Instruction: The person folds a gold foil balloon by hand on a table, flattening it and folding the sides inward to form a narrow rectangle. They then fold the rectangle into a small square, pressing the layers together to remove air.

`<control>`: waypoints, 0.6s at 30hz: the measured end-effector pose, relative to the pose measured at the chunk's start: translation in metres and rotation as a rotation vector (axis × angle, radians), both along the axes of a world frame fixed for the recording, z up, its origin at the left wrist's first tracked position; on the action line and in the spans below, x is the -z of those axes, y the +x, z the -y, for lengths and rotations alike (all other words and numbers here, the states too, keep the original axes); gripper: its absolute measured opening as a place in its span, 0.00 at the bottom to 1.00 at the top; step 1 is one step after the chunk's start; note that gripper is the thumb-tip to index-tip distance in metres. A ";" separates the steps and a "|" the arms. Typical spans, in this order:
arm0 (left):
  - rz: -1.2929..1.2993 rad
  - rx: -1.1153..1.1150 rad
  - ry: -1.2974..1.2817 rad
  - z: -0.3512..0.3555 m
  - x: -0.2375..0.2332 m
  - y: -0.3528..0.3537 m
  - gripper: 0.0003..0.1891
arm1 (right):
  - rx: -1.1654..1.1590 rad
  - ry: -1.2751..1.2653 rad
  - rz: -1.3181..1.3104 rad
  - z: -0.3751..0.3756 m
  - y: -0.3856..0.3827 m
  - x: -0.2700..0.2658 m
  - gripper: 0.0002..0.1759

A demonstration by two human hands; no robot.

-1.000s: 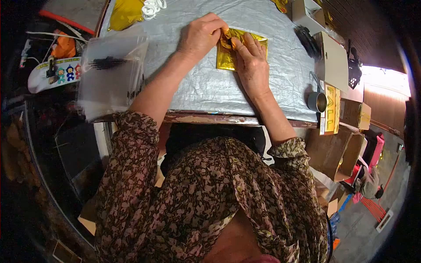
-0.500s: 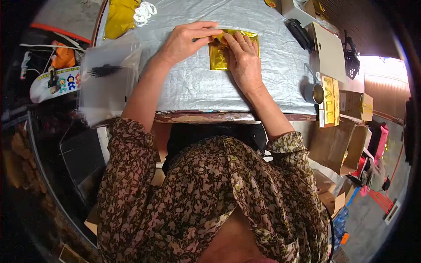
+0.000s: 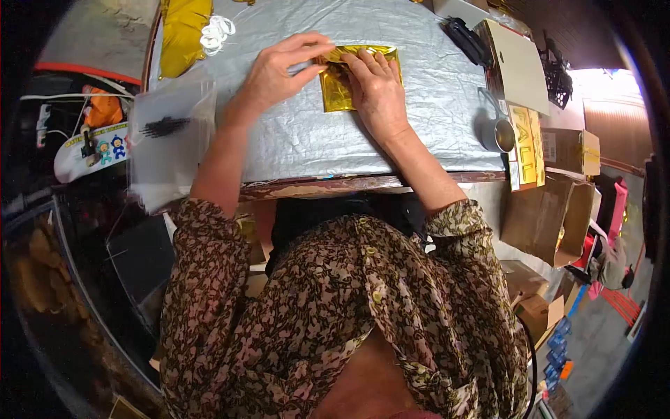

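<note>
A folded square of shiny gold foil (image 3: 338,94) lies on the silver-covered table. My right hand (image 3: 377,87) rests over its upper right part, fingers stretched out and pressing down on the foil. At the upper left corner of the foil is my left hand (image 3: 283,70), its fingers straight and the thumb spread away from them, with a gap between. The left fingertips reach right to the foil's edge. Part of the foil is hidden under my right hand.
At the left edge lie clear plastic bags (image 3: 171,140), a gold foil piece (image 3: 185,35) and coiled white ribbon (image 3: 218,33). On the right are a metal cup (image 3: 500,135), a yellow printed packet (image 3: 528,146), a black object (image 3: 466,40) and a cardboard box (image 3: 541,216) below.
The left fingers and thumb have spread apart and drawn slightly back from the foil. My right hand stays on it. The whole view has shifted a little.
</note>
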State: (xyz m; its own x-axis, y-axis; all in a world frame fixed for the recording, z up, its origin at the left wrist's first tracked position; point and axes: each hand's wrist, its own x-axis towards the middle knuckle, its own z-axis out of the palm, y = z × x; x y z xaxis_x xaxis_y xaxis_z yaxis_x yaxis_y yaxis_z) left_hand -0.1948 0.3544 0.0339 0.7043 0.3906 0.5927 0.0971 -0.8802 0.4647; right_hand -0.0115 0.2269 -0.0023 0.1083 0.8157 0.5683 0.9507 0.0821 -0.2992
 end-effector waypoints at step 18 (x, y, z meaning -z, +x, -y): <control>-0.104 0.001 0.156 -0.004 -0.006 0.001 0.14 | -0.012 0.006 0.001 -0.002 0.002 0.001 0.18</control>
State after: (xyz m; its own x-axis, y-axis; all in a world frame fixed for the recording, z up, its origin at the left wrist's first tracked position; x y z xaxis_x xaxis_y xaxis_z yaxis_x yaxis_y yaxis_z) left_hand -0.1936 0.3588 0.0400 0.7656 0.2986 0.5698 0.1364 -0.9410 0.3098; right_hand -0.0098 0.2286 -0.0035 0.0980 0.8137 0.5729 0.9497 0.0955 -0.2982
